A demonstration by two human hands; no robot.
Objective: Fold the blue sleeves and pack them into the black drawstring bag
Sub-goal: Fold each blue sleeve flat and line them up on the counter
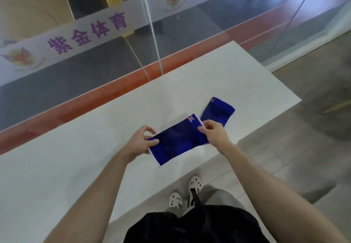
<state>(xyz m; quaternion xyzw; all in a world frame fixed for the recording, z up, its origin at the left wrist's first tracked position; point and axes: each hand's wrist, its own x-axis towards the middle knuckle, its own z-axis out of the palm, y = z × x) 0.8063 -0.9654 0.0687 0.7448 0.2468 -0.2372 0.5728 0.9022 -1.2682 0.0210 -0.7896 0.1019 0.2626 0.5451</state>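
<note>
The left hand [139, 142] pinches one end of a blue sleeve [178, 141] and the right hand [213, 132] pinches the other, holding it spread over the near edge of the desk [76, 157]. The second blue sleeve [218, 113] lies on the desk just beyond the right hand. A neat fold likely means bringing the two ends together with edges matched, then pressing the crease flat on the desk.

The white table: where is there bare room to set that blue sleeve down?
Widest bare patch: white table left of the left hand, up to the glass wall. Narrower strip beyond the held sleeve. Crowded right: the second sleeve lies close by the right hand.
</note>
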